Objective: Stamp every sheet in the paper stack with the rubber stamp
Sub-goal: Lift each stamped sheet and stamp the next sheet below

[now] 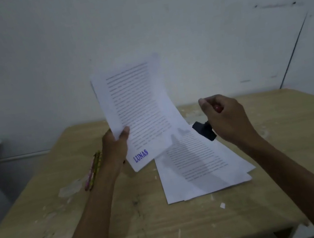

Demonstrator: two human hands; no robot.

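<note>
Wall (37, 55): a pale, scuffed surface is seen behind everything, with a dark diagonal line at the right.
Table (150, 234): a light wood top, scratched and flecked with white marks, is seen across the lower half of the view.
Paper stack (202, 173): several printed sheets are lain flat on the table, right of centre, slightly fanned at the near corners; a shadow is cast across the top sheet.
Lifted sheet (140, 111): one printed page is held up above the table, curled, its lower right part hanging over the far end of the stack; a blue "LUNAS" mark (140, 156) is seen near its lower left corner.
Left hand (115, 144): the left edge of the lifted sheet is pinched, with the thumb on the printed face and the fingers behind.
Right hand (224, 118): the fingers are curled tightly round the rubber stamp, held in the air above the far end of the stack.
Rubber stamp (204, 130): its dark block is pointed left toward the lifted sheet; a red part of the handle is seen between the fingers.
Pencils (93, 171): a few thin coloured sticks are lain on the table beside the left wrist.
</note>
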